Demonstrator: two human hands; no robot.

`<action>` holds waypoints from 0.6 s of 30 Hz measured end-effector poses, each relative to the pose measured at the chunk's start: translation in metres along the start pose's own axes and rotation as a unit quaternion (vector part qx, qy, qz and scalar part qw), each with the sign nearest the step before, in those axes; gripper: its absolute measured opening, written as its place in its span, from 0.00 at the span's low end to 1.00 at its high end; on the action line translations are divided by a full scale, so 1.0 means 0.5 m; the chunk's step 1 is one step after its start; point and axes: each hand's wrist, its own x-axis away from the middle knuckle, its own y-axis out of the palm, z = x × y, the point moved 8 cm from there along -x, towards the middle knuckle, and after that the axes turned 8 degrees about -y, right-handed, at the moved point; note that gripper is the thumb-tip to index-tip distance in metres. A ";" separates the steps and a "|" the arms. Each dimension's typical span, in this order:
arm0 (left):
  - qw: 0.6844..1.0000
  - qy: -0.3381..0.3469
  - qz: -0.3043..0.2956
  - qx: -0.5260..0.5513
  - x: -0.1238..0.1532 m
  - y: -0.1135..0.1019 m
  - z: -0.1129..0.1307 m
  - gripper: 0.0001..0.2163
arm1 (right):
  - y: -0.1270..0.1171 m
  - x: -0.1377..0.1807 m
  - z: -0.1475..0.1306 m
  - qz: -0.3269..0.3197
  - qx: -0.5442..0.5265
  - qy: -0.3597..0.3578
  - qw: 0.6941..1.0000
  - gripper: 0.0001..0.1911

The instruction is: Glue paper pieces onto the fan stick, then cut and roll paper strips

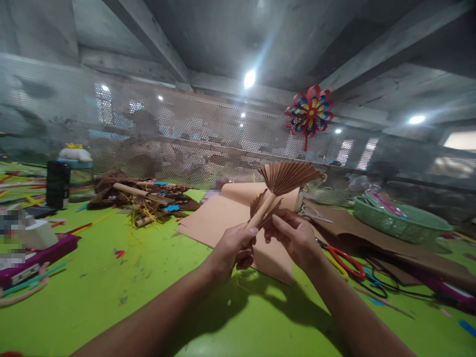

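A brown paper tube (261,210) with a wide pleated paper fan (290,178) at its top is held up in front of me, tilted to the right. My left hand (238,245) is closed around the tube's lower end. Fingers of my right hand (293,233) pinch the edge of a small pleated paper leaf (268,213) on the tube's right side; some fingertips are hidden behind it. Another small pleated piece shows on the tube's left. Below and behind the hands lies a large sheet of brown paper (208,218), partly rolled at the back.
Red-handled scissors (345,262) and dark brown paper (349,228) lie to the right, before a green basket (401,223). At left are a pile of paper pieces (148,198), a black phone (58,184) and a purple box (40,260). A mesh screen (208,134) stands behind the green table (148,287).
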 end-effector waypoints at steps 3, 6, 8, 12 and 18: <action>1.000 0.004 0.004 -0.006 0.000 0.000 0.003 0.11 | 0.002 0.002 0.001 -0.009 0.022 0.010 1.000 0.11; 1.000 0.015 0.012 -0.025 -0.002 -0.001 0.005 0.12 | -0.007 0.011 -0.010 0.014 0.113 0.001 0.993 0.12; 0.998 0.020 0.040 -0.041 -0.006 -0.009 0.005 0.12 | -0.013 0.020 -0.042 0.053 0.224 -0.063 0.971 0.12; 0.986 0.039 0.106 -0.124 -0.010 -0.030 0.008 0.13 | 0.038 0.041 -0.114 0.009 0.444 -0.252 0.860 0.06; 0.938 0.114 0.191 -0.266 0.004 -0.053 0.034 0.12 | 0.077 0.039 -0.110 -0.081 0.575 -0.329 0.745 0.16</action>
